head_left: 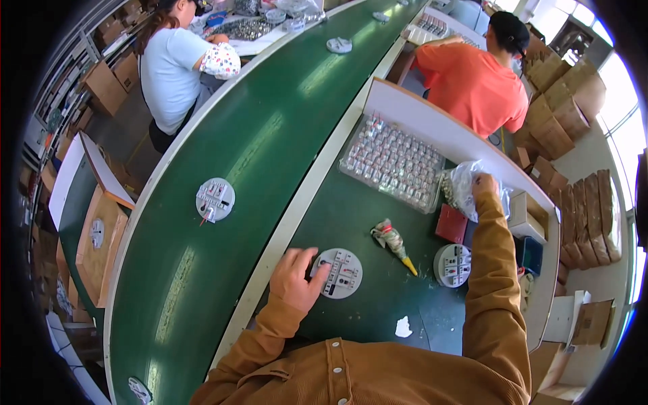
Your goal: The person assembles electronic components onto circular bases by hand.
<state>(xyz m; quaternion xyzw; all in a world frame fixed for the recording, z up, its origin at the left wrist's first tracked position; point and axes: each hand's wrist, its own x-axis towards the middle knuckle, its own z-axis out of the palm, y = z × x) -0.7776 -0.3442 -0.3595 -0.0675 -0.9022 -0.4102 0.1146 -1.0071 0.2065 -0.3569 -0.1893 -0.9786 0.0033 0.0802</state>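
Round disc (341, 273) under left hand (294, 278) fingertips; right hand (483, 185) in bag (469, 189).

Dark green runs the whole conveyor belt (256, 142) with a pale cream rim, and the same deep green covers the workbench (378, 297), where the round white disc (339, 273) under the left hand (292, 278) carries small red and black marks, matched by a second white disc (452, 264) and another out on the belt (215, 198). The wearer's sleeves are mustard-brown corduroy with pale buttons, the right hand (483, 183) is at a clear plastic bag (469, 189) (silvery glints inside), beside a red box (451, 223) and a clear tray (393, 162) of red-and-white parts. The glue tube (393, 239) shows green, red and white with a yellow tip, one neighbour wears orange with a black cap, the other pale blue with a floral sleeve cover, and brown cardboard boxes (560, 115) sit stacked at the right.
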